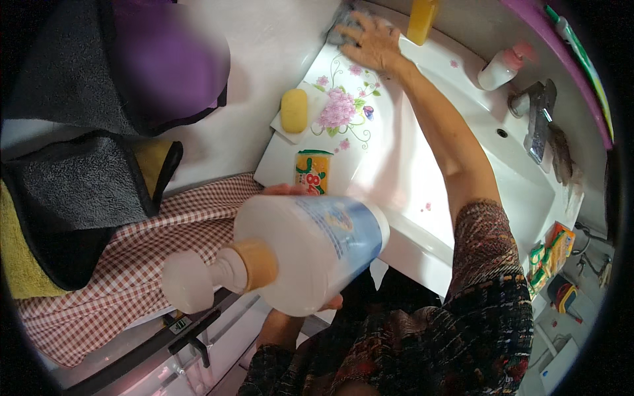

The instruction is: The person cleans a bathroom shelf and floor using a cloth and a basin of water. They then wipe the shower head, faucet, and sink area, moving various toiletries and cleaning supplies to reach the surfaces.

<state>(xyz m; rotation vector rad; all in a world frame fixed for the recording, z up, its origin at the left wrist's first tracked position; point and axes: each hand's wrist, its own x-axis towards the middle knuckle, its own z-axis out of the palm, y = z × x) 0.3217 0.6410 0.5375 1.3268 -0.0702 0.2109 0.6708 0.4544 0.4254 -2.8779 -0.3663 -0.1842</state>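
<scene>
My left hand (288,189) grips a large white pump bottle (297,244) with a blue label, mostly from behind. Fingertips show above the bottle and part of the hand below it. The bottle lies tilted on its side in the air, its pump head toward the lower left. At the far corner of the white washbasin counter (396,99), my right hand (375,45) rests with fingers spread on a grey cloth (340,28). A yellow soap bar (294,111) sits on a white dish, and an orange-yellow packet (313,170) lies between it and the bottle.
A yellow bottle (421,21) and a white bottle with pink pump (502,66) stand along the basin's back, near the metal faucet (536,112). Grey-and-yellow towels (86,178) hang at left above a checked cloth (132,264). Colourful packets (551,257) are at lower right.
</scene>
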